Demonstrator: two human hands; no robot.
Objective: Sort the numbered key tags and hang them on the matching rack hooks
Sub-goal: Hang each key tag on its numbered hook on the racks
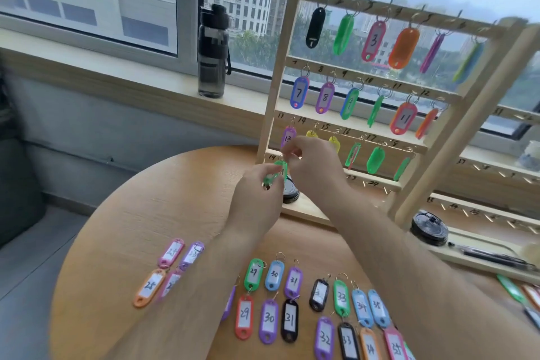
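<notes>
A wooden rack (279, 73) with numbered hooks stands at the round table's far edge; coloured tags hang on its upper three rows. My left hand (257, 196) pinches the lower end of a green tag (279, 172), which sits at the left end of the fourth row, by the mark 19. My right hand (312, 161) pinches at the tag's top, near its ring; whether the ring is on a hook is hidden. Several numbered tags, among them an orange 25 (149, 286) and a black 31 (290, 320), lie in rows on the near table.
A dark water bottle (212, 50) stands on the windowsill left of the rack. A second rack section (482, 213) with bare hooks extends to the right. Round black objects sit at the rack's base (429, 228). The table's (163, 199) left part is bare wood.
</notes>
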